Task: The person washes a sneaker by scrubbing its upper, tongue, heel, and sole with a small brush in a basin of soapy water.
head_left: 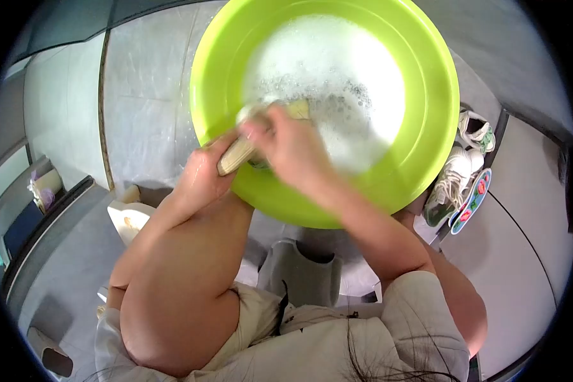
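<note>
My left hand (205, 170) grips a light-coloured shoe (237, 156) at the near left rim of a lime-green basin (430, 121). The shoe is tilted, and its pale ribbed sole edge shows. My right hand (293, 143) is closed against the shoe's upper part and blurred by motion. Beside its fingers a pale yellow block-like piece (297, 109) sticks out; whether this hand holds it is unclear. White suds (331, 63) cover the water in the basin. Water glistens on my left hand.
White lace-up sneakers (453, 181) and another white shoe (475, 130) stand right of the basin, beside a colourful patterned oval item (471, 202). A grey object (299, 270) sits between my legs, and a white piece (128, 216) is by my left leg.
</note>
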`<state>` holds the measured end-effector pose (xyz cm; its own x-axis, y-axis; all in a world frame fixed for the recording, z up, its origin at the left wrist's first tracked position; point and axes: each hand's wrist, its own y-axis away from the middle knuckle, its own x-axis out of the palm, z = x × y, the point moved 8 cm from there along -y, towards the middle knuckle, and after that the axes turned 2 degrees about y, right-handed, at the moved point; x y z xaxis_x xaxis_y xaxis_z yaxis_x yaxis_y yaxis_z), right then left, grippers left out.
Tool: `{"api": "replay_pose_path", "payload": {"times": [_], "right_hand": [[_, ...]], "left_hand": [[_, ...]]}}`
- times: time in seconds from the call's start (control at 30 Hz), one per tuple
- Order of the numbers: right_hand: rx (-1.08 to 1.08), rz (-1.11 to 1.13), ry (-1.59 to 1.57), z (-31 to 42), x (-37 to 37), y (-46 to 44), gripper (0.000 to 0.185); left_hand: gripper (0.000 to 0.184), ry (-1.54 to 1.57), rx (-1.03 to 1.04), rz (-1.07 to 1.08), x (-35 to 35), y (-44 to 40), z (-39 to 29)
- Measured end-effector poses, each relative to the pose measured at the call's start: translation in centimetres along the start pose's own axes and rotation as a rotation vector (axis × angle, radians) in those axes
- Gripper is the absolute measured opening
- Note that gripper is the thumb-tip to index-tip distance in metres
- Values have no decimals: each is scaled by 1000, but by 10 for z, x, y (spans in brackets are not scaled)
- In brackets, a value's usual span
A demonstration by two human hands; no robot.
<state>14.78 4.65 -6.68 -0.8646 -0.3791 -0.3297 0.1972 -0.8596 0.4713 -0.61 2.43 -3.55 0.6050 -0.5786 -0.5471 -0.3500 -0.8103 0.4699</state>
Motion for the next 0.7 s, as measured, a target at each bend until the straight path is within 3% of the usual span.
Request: {"api": "replay_pose_path", "payload": {"times": [0.07, 0.1, 0.17, 0.23, 0.3, 0.47, 0.5, 0.6, 0.67, 0.7], "right_hand": [[-66, 102, 140, 19, 10, 16, 67], [-60, 7, 141, 6, 6, 8, 69], [78, -130, 12, -46, -4, -20, 69], [312, -63, 15, -93, -15, -41, 68], [236, -22, 111, -80, -19, -45, 67], [7, 33, 105, -7, 5, 1, 65], [72, -79, 34, -25, -1, -8, 67], [294, 58, 105, -118, -15, -59, 71], [137, -309, 341, -129, -54, -65, 71], [139, -333, 387, -140, -67, -67, 72]], "left_hand": [[55, -3, -23, 8, 0, 1, 4], [55, -4, -36, 8, 1, 2, 5], [54, 8, 17, -17, 0, 0, 0], [52, -5, 82, -37, 0, -1, -6], [51, -49, 151, -76, -1, -2, -6], [51, 24, -7, -49, 2, -3, 7], [51, 25, -7, -55, 2, -3, 5], [50, -42, 51, -68, -1, -3, -6], [52, -41, 31, -82, -3, -8, 8], [53, -30, -4, -69, 3, 0, 15]]}}
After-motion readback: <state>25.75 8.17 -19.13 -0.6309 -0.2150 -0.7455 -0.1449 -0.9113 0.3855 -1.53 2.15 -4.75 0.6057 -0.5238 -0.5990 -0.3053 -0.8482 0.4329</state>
